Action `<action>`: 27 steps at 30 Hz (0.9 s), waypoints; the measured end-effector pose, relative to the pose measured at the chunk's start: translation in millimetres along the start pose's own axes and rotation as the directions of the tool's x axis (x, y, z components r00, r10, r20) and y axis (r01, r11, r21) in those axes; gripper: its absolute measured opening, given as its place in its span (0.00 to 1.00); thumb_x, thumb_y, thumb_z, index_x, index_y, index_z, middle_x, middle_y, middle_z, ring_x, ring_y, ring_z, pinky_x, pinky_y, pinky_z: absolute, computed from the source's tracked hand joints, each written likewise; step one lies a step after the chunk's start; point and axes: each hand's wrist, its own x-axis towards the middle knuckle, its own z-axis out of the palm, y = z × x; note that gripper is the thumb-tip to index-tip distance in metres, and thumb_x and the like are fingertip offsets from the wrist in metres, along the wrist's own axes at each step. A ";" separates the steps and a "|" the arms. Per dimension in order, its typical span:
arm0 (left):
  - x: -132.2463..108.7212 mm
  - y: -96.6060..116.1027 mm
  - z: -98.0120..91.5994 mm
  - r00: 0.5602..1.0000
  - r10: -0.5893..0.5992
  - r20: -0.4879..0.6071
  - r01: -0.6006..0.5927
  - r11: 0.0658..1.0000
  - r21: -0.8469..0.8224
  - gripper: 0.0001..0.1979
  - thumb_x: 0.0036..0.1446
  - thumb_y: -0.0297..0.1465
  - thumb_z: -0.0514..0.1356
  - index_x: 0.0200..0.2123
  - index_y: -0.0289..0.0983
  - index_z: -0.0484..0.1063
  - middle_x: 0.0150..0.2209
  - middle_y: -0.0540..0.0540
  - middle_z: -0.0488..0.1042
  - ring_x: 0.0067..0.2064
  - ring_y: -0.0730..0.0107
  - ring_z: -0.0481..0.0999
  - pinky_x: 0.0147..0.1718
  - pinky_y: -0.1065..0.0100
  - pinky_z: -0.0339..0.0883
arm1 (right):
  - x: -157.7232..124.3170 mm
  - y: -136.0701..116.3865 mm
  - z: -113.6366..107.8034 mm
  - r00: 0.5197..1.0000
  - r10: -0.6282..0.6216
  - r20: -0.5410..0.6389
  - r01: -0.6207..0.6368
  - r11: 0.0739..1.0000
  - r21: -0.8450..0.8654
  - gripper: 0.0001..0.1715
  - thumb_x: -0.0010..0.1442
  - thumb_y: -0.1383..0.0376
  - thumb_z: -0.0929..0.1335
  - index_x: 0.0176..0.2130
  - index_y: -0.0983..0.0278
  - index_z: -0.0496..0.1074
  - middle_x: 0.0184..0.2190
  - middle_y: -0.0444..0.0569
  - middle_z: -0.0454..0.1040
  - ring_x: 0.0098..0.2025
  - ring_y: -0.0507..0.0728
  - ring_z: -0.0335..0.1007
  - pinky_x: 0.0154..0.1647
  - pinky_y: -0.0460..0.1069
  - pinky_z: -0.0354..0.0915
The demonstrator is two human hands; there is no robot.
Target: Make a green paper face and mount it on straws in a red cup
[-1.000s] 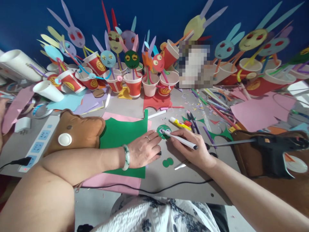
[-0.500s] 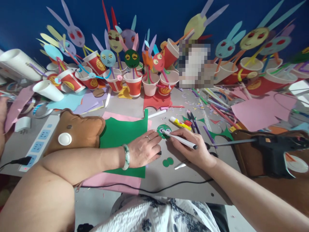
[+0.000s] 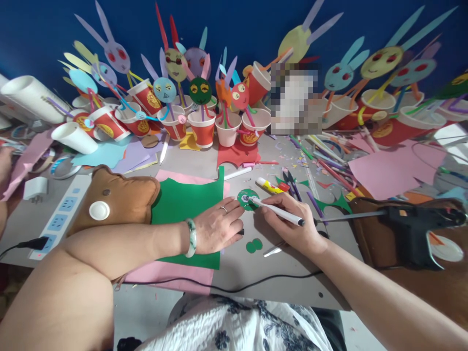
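On the grey tabletop, left hand rests, fingers half-curled, hold on small black piece unclear. Beside it, round green paper disc should be light, bendable; grip its rim. Right hand pinches white marker pen between fingers.

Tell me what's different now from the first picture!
The right hand moved slightly rightward, carrying the white pen along. At the left edge, the pink paper near another person's hand shifted a little. Nothing was visibly taken or let go; the left hand and green circle stayed put.
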 end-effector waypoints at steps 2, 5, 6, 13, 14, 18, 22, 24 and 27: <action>-0.2 -0.1 0.1 1.000 0.001 0.002 -0.001 1.000 0.001 0.11 0.64 0.35 0.58 0.35 0.32 0.75 0.48 0.34 0.74 0.55 0.52 0.72 0.61 0.47 0.65 | 0.0 0.7 0.1 1.000 -0.011 0.011 0.011 1.000 -0.013 0.02 0.60 0.64 0.68 0.36 0.60 0.70 0.30 0.49 0.79 0.29 0.57 0.76 0.35 0.50 0.71; -0.3 -0.3 0.2 1.000 0.003 -0.001 -0.003 1.000 0.014 0.12 0.64 0.35 0.58 0.36 0.32 0.75 0.48 0.34 0.74 0.55 0.52 0.72 0.61 0.48 0.64 | -0.2 3.0 1.0 0.999 -0.031 0.020 0.031 1.000 -0.007 0.02 0.60 0.64 0.68 0.37 0.60 0.71 0.29 0.47 0.78 0.27 0.55 0.75 0.32 0.50 0.70; -0.4 -0.4 0.2 1.000 0.006 -0.002 -0.006 1.000 0.016 0.12 0.64 0.35 0.58 0.35 0.32 0.75 0.48 0.34 0.74 0.55 0.52 0.72 0.61 0.48 0.64 | -0.3 3.6 1.4 0.999 -0.032 0.021 0.032 0.999 -0.003 0.02 0.60 0.64 0.68 0.37 0.60 0.71 0.28 0.47 0.78 0.26 0.55 0.74 0.31 0.49 0.70; -0.6 -0.2 0.7 1.000 0.015 -0.012 -0.015 1.000 0.024 0.12 0.64 0.35 0.58 0.35 0.31 0.75 0.48 0.34 0.74 0.54 0.52 0.72 0.61 0.49 0.64 | -0.2 2.6 1.8 0.999 -0.029 0.026 0.029 1.000 0.008 0.02 0.60 0.66 0.68 0.37 0.61 0.71 0.28 0.47 0.78 0.27 0.55 0.74 0.32 0.49 0.69; -0.6 -0.2 0.9 1.000 0.013 -0.012 -0.013 1.000 0.025 0.12 0.64 0.35 0.58 0.35 0.31 0.75 0.48 0.34 0.74 0.54 0.52 0.72 0.61 0.49 0.64 | -0.3 2.4 1.6 0.999 -0.026 0.032 0.026 1.000 0.008 0.02 0.60 0.66 0.68 0.37 0.61 0.71 0.28 0.47 0.78 0.27 0.54 0.74 0.31 0.49 0.69; -0.5 -0.2 0.5 1.000 0.009 -0.007 -0.009 1.000 0.025 0.12 0.64 0.35 0.58 0.35 0.32 0.75 0.49 0.34 0.74 0.54 0.52 0.73 0.61 0.48 0.65 | -1.0 3.7 1.7 0.999 -0.022 0.034 0.022 1.000 0.006 0.01 0.59 0.66 0.68 0.36 0.60 0.71 0.27 0.46 0.78 0.25 0.54 0.73 0.29 0.49 0.69; -0.3 -0.1 0.0 1.000 0.010 -0.004 -0.010 1.000 0.013 0.12 0.64 0.35 0.58 0.35 0.31 0.75 0.48 0.34 0.74 0.54 0.51 0.73 0.61 0.49 0.64 | -0.8 3.1 2.2 1.000 -0.028 0.013 0.028 1.000 -0.003 0.01 0.60 0.66 0.68 0.36 0.60 0.71 0.27 0.46 0.78 0.26 0.54 0.74 0.29 0.49 0.69; -0.4 -0.2 0.5 1.000 0.003 -0.002 -0.003 1.000 0.009 0.11 0.64 0.35 0.58 0.35 0.32 0.75 0.48 0.34 0.74 0.54 0.51 0.72 0.61 0.48 0.65 | -0.6 1.1 1.8 1.000 -0.024 -0.003 0.024 1.000 -0.007 0.02 0.60 0.65 0.68 0.36 0.60 0.71 0.28 0.47 0.78 0.26 0.55 0.74 0.30 0.49 0.69; -1.0 -0.4 1.8 1.000 0.007 -0.003 -0.007 1.000 -0.002 0.11 0.64 0.35 0.58 0.36 0.32 0.75 0.49 0.34 0.74 0.55 0.52 0.72 0.61 0.47 0.64 | 0.0 -2.6 0.4 0.998 0.026 -0.063 -0.028 0.999 -0.028 0.02 0.59 0.64 0.68 0.35 0.60 0.71 0.29 0.48 0.79 0.27 0.55 0.75 0.30 0.49 0.68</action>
